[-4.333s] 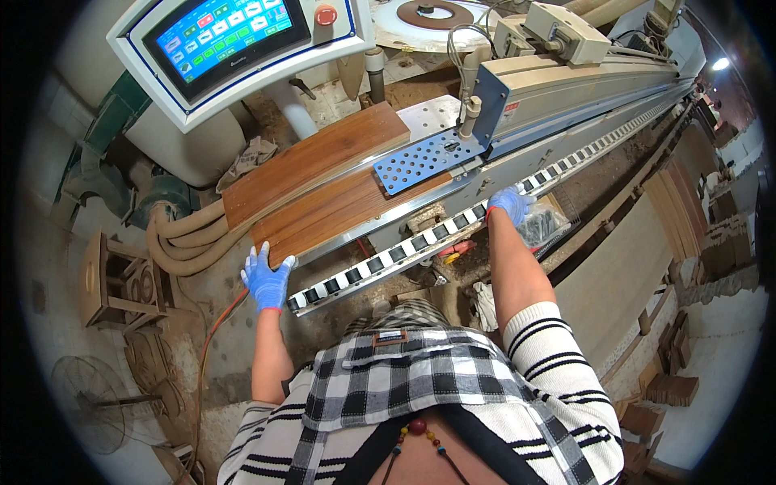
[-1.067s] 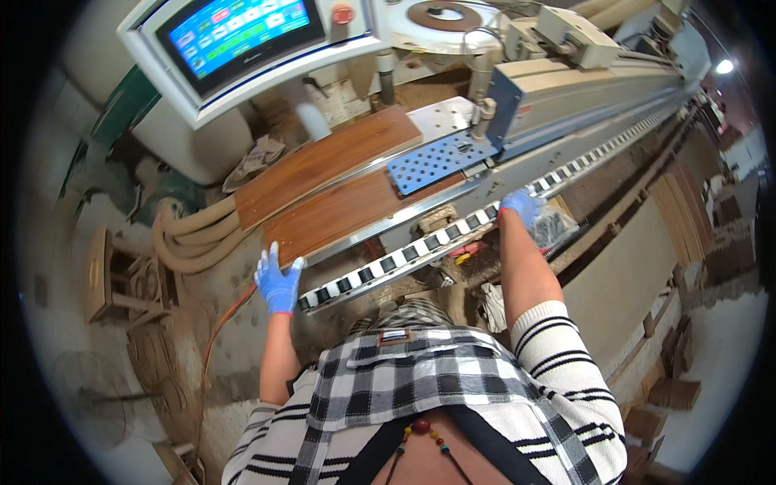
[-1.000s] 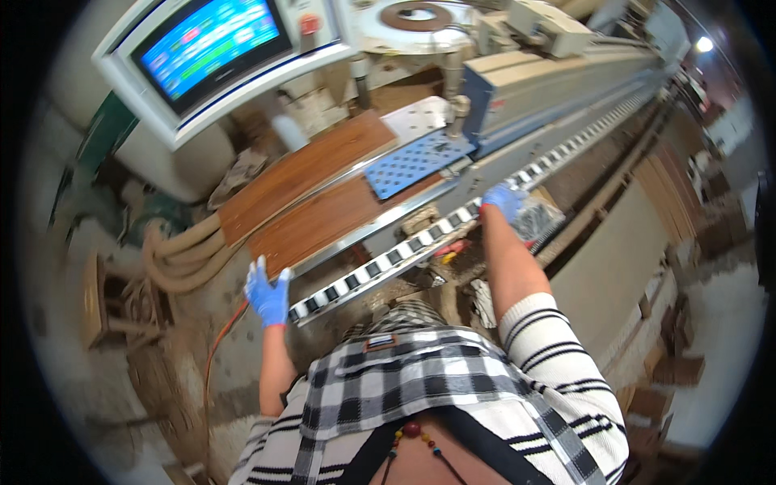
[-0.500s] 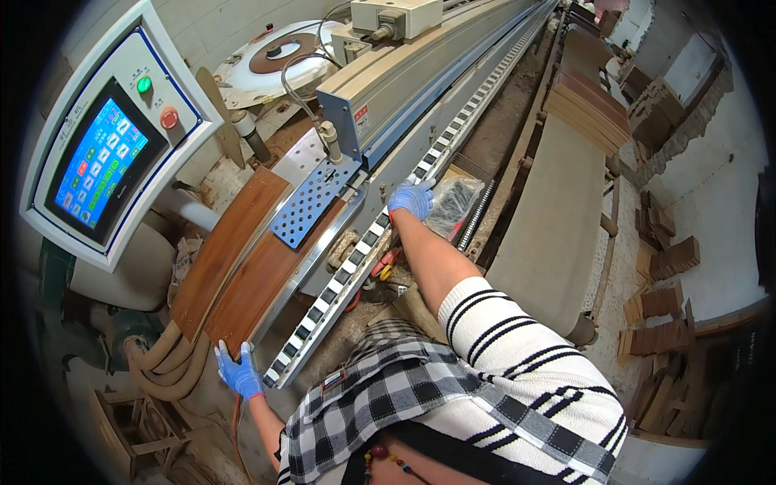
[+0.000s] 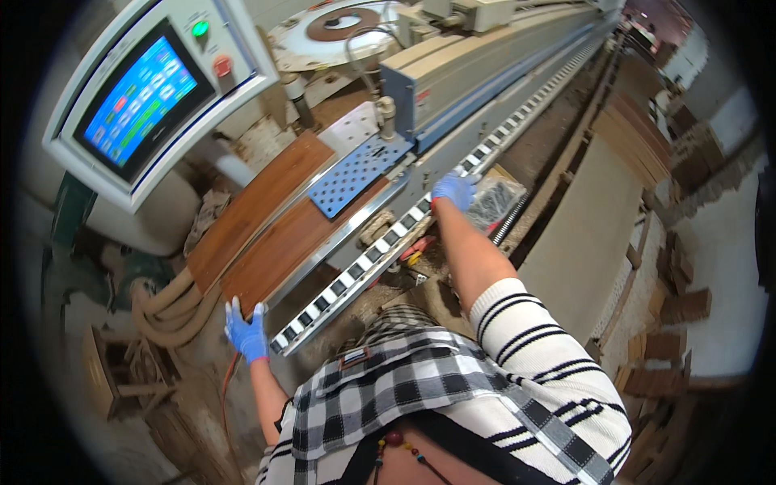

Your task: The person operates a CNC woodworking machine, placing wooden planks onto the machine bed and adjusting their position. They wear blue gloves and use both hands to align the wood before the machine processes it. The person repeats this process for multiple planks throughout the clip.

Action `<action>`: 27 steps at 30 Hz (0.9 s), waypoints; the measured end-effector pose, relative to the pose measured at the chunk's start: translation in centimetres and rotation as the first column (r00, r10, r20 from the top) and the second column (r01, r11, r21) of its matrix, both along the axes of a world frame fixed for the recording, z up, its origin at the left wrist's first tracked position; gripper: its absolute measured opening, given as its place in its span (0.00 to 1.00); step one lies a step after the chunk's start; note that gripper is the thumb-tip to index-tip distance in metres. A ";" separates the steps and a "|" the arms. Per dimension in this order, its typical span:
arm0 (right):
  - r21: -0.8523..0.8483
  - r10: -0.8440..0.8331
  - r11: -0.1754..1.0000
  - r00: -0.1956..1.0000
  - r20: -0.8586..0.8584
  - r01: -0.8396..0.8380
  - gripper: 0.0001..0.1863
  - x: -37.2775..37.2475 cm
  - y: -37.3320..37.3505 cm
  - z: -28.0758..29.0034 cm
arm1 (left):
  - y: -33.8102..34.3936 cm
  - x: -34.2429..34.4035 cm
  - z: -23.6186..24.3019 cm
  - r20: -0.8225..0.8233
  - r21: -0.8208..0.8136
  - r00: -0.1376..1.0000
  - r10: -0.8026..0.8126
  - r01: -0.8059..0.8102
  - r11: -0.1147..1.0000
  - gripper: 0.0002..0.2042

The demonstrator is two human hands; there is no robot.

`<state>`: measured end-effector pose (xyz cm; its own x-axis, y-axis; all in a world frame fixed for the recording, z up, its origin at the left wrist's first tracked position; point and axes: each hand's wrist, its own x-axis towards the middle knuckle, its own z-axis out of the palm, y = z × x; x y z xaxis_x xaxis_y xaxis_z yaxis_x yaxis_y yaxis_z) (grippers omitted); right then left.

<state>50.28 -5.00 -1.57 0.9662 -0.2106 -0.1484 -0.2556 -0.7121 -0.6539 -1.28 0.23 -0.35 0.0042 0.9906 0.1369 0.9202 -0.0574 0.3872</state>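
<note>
Fingers spread, my left hand (image 5: 246, 333) in a blue glove is at the near end of a reddish-brown wooden board (image 5: 271, 271). Its fingertips meet the board's end edge. My right hand (image 5: 456, 191), also blue-gloved, lies over a long roller rail (image 5: 356, 273) with black and white segments, its fingers fairly flat. The board lies along a metal edge strip, its far end by a blue perforated plate (image 5: 356, 179). A second brown board (image 5: 263, 212) runs beside it, to the left.
A control panel (image 5: 145, 101) with a lit screen stands at the left. The long machine beam (image 5: 485, 85) stretches away to the far right. Beyond my right hand are a clear plastic bag (image 5: 497, 202) and a conveyor belt (image 5: 582, 214). Hoses (image 5: 174, 311) hang at lower left.
The view has shifted, so the machine and panel sit farther right and higher in the picture. Both hands keep about the same places on the board end and the rail.
</note>
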 end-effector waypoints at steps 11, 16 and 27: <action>0.086 0.008 0.996 0.992 -0.127 0.003 0.37 0.6 -0.2 0.2 | -0.4 1.1 1.0 -0.004 -0.032 0.999 0.045 -0.045 0.998 0.35; 0.068 0.020 0.998 0.987 -0.162 -0.009 0.37 0.0 -0.1 1.4 | -0.5 1.5 1.3 -0.019 -0.040 0.998 0.052 -0.052 0.998 0.35; 0.065 0.016 0.998 0.984 -0.177 -0.004 0.36 0.3 0.0 0.9 | -0.2 5.4 1.9 -0.090 -0.037 0.996 0.010 -0.014 0.999 0.34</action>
<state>50.58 -4.96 -0.69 0.9254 -0.1858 -0.3304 -0.3648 -0.6732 -0.6432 4.08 -0.01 1.52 0.0027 0.9951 0.0993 0.9520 -0.0329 0.3042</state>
